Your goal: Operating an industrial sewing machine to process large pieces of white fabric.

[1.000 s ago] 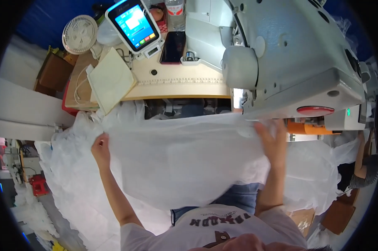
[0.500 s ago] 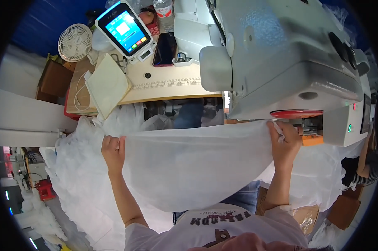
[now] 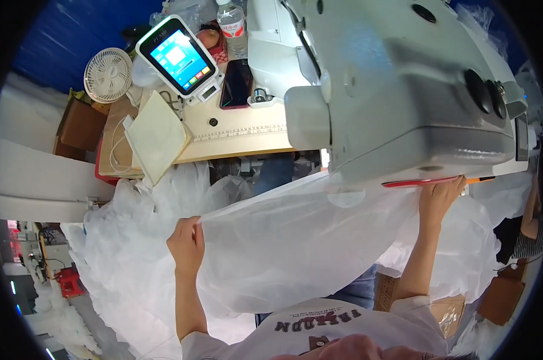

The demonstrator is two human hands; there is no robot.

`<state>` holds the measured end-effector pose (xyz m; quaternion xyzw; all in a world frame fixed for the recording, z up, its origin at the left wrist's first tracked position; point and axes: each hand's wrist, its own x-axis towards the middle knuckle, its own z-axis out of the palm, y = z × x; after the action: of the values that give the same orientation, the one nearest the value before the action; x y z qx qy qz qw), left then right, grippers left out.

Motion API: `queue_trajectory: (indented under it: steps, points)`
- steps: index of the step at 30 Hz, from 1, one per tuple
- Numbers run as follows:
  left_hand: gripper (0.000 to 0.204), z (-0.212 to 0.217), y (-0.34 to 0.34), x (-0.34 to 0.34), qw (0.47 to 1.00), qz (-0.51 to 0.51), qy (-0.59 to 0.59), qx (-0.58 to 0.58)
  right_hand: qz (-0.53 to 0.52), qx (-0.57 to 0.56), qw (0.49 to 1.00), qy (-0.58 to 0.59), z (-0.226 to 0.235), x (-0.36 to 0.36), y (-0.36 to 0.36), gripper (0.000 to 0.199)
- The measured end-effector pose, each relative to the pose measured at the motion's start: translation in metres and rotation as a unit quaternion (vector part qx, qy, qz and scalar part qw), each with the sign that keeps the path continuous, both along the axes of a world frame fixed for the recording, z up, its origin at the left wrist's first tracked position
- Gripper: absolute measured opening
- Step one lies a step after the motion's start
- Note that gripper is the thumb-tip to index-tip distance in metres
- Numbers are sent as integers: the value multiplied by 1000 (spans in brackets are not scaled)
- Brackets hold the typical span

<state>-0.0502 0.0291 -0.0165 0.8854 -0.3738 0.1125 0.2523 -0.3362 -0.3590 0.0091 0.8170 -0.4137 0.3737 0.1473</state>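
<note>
left hand pinches near-left edge of thin white translucent fabric sheet; right hand grips far-right edge under grey sewing machine head. risk: taut sheet snags there, slips, tears.

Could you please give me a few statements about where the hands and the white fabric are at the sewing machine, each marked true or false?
1. The left hand grips an edge of the white fabric. True.
2. The right hand rests on the touchscreen. False: it reaches up under the sewing machine, at the fabric's far edge.
3. The small white fan stands to the left of the touchscreen. True.
4. The fabric is folded into a neat stack on the table. False: it is stretched between both hands.
5. A water bottle stands behind the phone. True.
</note>
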Motion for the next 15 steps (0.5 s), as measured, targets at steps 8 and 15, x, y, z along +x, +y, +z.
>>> queue_trajectory:
  steps: [8, 15]
  points:
    - [14, -13, 103, 88, 675, -128, 702, -188, 116, 50, 984, -126, 23, 22, 58, 20]
    - [11, 22, 132, 19, 873, 144, 457, -89, 177, 171, 965, -88, 9, 51, 75, 22]
